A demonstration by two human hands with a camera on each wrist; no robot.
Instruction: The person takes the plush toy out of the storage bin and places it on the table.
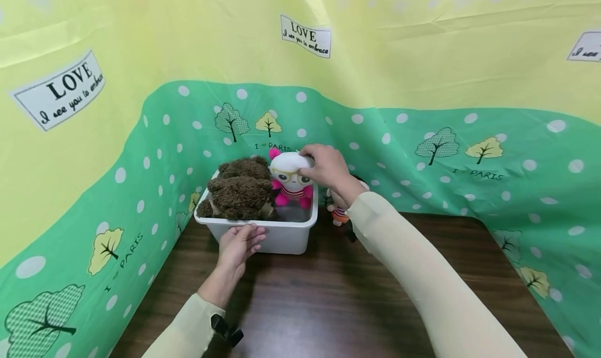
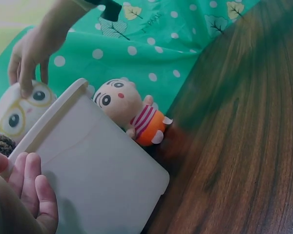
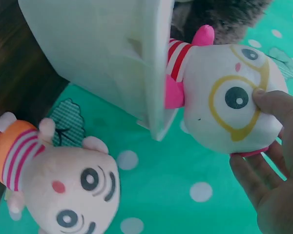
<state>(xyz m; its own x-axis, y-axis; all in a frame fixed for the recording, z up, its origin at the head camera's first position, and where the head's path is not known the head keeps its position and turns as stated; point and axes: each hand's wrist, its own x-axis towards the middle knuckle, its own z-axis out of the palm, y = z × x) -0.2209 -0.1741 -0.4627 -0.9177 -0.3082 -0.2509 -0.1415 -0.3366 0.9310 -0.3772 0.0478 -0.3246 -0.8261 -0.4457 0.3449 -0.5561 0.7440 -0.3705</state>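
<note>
My right hand [image 1: 326,165] grips the head of a white plush doll [image 1: 292,166] with yellow glasses, pink limbs and a red-striped shirt. The doll is upright at the right side of a white plastic bin [image 1: 286,238], its lower body inside the rim. In the right wrist view, the thumb presses beside one eye of the doll [image 3: 234,97] while the other fingers curl behind the head. My left hand [image 1: 237,248] pinches the bin's front rim, thumb on top and fingers along the outer wall. Brown curly plush toys [image 1: 239,196] fill the bin's left part.
Another plush doll [image 2: 132,109], with a pink-striped shirt and orange shorts, leans beside the bin's right wall, partly behind my right wrist in the head view. The dark wooden table [image 1: 300,306] meets a green and yellow cloth backdrop [image 1: 394,154] at the back and sides.
</note>
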